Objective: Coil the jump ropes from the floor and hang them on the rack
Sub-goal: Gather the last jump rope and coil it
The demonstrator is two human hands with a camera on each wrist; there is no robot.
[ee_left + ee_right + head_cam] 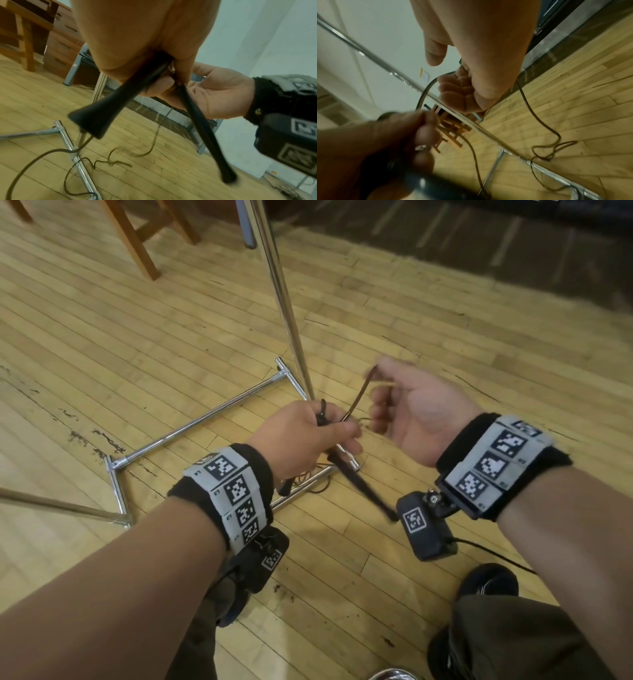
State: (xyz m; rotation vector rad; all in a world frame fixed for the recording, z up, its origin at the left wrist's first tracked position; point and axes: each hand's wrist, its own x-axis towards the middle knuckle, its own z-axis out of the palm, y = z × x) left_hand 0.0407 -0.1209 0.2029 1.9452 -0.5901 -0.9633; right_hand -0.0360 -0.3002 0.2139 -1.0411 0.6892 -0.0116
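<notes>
**Q:** Which step is in hand?

**A:** Coiling, judged from the grips. The left hand (308, 436) is closed round both black handles (97, 116) of one jump rope (205, 129), held side by side with the butt ends pointing down. The right hand (418, 412) has its fingers curled round the cord (359, 394). A short span of cord runs from the left hand up to it.

**Q:** Where is the rest of the rope?

**A:** The slack lies in loose bends on the floor (102, 344). It is draped across the chrome foot bar (205, 419) of the rack, near the upright pole (283, 292). No finished coil is visible, and the hanging part of the rack is out of frame.

**Q:** What does the next move call for?

**A:**
1. Bring the right hand's length of cord across to the left hand and lay it in as a loop against the handles.
2. Slide the right hand down the cord for the next length.
3. Lift each length clear of the foot bar. The bends crossing it look likely to snag.
4. Keep the loops even, so the bundle hangs without slipping.
</notes>
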